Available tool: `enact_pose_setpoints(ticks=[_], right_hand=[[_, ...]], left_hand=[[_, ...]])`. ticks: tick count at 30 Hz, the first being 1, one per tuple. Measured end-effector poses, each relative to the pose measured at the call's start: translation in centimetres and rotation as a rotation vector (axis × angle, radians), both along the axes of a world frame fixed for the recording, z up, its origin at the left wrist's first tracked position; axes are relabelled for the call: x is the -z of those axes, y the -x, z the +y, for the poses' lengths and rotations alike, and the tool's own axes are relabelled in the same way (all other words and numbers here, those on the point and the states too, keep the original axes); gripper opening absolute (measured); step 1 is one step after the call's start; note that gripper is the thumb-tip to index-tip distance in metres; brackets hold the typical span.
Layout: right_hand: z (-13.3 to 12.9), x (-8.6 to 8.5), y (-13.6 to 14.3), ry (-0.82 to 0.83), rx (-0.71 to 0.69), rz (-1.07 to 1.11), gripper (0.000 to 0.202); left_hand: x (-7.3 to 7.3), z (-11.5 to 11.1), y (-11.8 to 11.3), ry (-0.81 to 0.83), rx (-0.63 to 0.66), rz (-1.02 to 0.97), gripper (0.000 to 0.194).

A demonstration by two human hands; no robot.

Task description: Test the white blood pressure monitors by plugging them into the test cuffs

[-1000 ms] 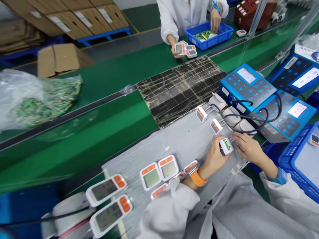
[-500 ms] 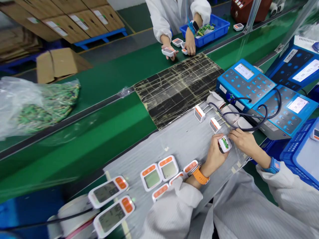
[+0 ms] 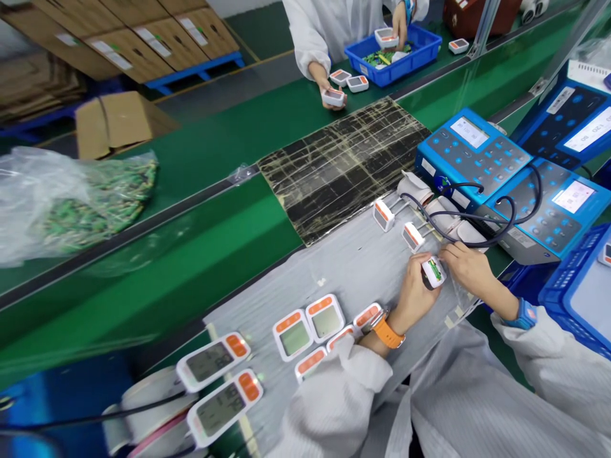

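Left hand point(image 3: 414, 294) pinches a small white unit point(image 3: 433, 271) low over the grey surface point(image 3: 348, 267), green board showing in its open back. Right hand point(image 3: 465, 267), fingers half-curled, touches its far edge; seemingly the hookup step, needing a steady push toward the cuffs point(image 3: 442, 213).

Two hands of the wearer meet at one small white unit point(image 3: 433, 271): the left hand point(image 3: 414, 294) and the right hand point(image 3: 470, 267). Two like units, orange-ended, stand just beyond point(image 3: 384, 215) point(image 3: 413, 236). Two square monitors point(image 3: 292, 334) point(image 3: 325, 317) lie side by side; two long monitors point(image 3: 213, 360) point(image 3: 224, 408) lie at the near left. Two blue testers point(image 3: 470, 156) point(image 3: 556, 210) sit at right. One blue bin point(image 3: 420, 54) stands by the co-worker's two hands point(image 3: 329, 89) point(image 3: 397, 22)
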State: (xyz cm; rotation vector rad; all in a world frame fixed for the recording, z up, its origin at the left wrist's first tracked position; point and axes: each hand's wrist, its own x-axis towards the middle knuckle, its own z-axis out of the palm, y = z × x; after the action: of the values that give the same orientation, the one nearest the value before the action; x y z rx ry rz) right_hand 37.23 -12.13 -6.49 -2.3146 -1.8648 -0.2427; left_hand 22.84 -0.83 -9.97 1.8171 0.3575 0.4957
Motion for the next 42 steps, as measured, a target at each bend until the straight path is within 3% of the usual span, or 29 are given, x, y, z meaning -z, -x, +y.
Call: enact_pose_setpoints(ticks=[21, 27, 34, 42], right_hand=[[0.3, -0.1, 0.2, 0.012, -0.017, 0.057, 0.024], [-0.2, 0.6, -0.1, -0.068, -0.036, 0.13, 0.027], [-2.1, 0.3, -1.2, -0.085, -0.141, 0.088, 0.03], [-2.0, -0.1, -1.3, -0.017, -0.213, 0.075, 0.03]], left_hand=[[0.1, -0.3, -0.3, 0.003, -0.012, 0.005, 0.068], [0.0, -0.3, -0.3, 0.032, -0.023, 0.03, 0.066], [-0.4, -0.1, -0.2, 0.058, -0.04, 0.065, 0.064], [-0.2, -0.2, -0.2, 0.023, -0.041, 0.073, 0.067]])
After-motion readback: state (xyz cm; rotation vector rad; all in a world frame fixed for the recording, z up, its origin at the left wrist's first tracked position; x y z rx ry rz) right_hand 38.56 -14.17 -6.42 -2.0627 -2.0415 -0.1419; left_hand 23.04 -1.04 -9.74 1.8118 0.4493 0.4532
